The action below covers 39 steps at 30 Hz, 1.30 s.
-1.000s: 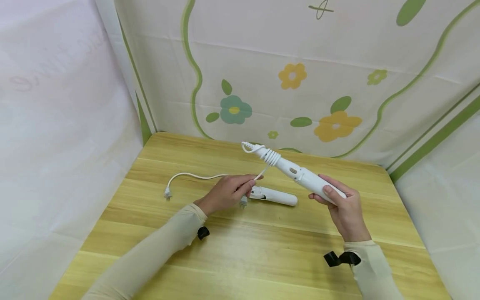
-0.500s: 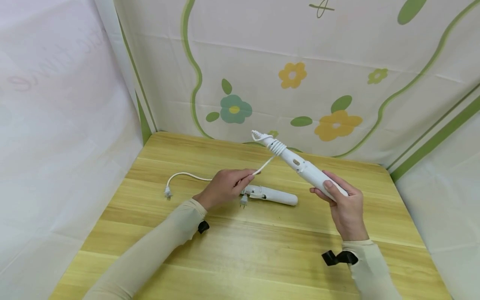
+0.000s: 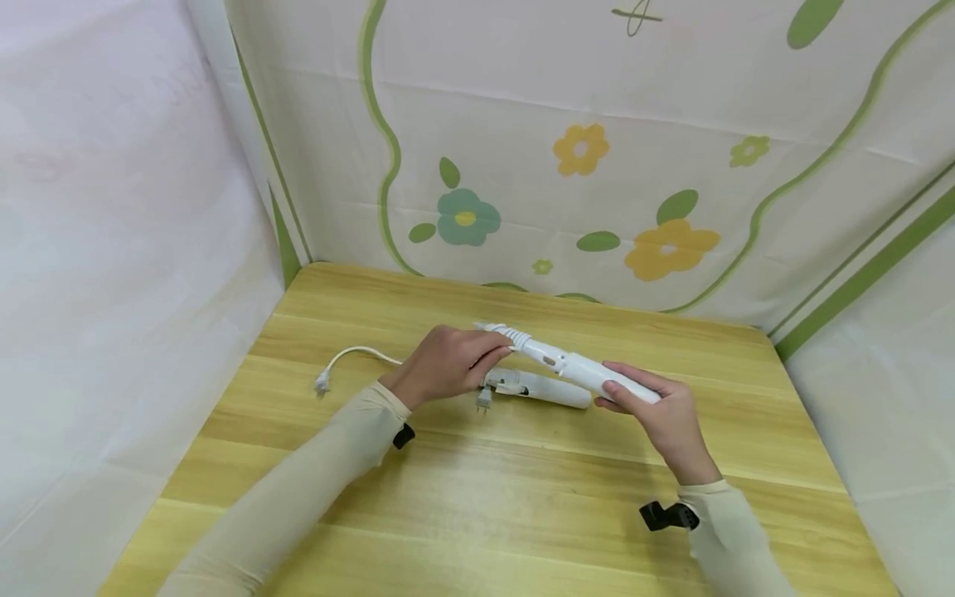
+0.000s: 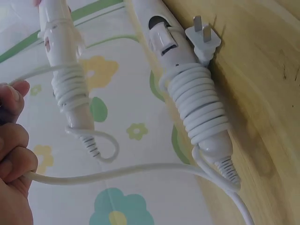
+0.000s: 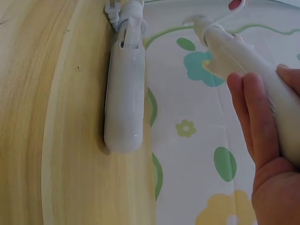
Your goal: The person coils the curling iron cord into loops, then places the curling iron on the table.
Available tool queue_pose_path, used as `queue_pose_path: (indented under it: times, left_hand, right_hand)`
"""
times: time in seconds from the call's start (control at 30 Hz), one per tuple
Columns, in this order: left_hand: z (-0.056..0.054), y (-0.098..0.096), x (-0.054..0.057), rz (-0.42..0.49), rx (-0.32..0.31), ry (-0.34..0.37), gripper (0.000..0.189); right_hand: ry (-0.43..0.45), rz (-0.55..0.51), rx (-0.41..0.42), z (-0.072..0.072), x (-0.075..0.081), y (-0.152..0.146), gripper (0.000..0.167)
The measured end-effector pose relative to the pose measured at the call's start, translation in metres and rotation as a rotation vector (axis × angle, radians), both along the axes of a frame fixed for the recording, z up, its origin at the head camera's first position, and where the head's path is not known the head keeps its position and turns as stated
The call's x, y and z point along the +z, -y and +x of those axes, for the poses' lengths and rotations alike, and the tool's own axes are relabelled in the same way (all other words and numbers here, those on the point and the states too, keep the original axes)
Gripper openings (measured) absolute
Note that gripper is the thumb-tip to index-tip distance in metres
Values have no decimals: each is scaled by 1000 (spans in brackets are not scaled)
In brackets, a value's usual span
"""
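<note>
My right hand [image 3: 664, 410] holds a white hair straightener [image 3: 585, 371] by its smooth end, just above the table and slightly tilted. Its power cord [image 4: 103, 176] is coiled several times round the handle. My left hand [image 3: 451, 361] pinches the cord between thumb and forefinger close to the coils, and the rest runs out under its curled fingers. A second white hair straightener [image 3: 552, 391] lies on the table behind and below, its own cord wrapped in coils [image 4: 199, 110]. Its plug [image 4: 202, 40] sits beside the handle. In the head view, my left hand hides part of both cords.
The wooden table [image 3: 477, 514] runs up to a white curtain [image 3: 522, 99] printed with flowers, with more white cloth at the left and right sides. A loose plug [image 3: 322, 383] lies on the left of the table, its cord leading under my left hand.
The held straightener first rose, then came down and left, nearer my left hand and lying flatter. The stretch of cord between them shortened. The loose plug slid slightly left.
</note>
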State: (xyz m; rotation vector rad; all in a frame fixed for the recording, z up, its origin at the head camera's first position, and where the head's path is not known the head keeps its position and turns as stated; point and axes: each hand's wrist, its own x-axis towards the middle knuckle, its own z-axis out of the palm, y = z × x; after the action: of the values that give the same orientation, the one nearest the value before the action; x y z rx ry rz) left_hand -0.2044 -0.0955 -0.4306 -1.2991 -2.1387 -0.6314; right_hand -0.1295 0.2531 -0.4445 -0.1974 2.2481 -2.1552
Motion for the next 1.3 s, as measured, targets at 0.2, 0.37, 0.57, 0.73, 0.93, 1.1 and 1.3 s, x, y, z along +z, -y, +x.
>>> queue_pose_path:
  times: [0.2,0.37,0.57,0.73,0.93,1.1,1.3]
  left_hand:
    - [-4,5,2,-20,-13,14,9]
    - [-9,11,4,-41,-42,94,12]
    - [-14,15,8,-47,-153,294,13]
    - [-15,12,7,-18,-247,530,15]
    - [-10,4,0,49,-323,751,18]
    - [-5,-2,-9,142,-390,793,17]
    - [1,-4,-11,152,-320,695,20]
  right_hand:
    - [0,128,127,4,0,0,42]
    - [4,188,185,9,0,-4,40]
    - [-9,144,266,12,0,-11,36]
    - [-45,36,318,14,0,-16,31]
    - [-75,-104,356,16,3,-18,40]
    - [-93,-192,370,15,5,-18,41]
    - [-119,-261,318,14,7,-14,41]
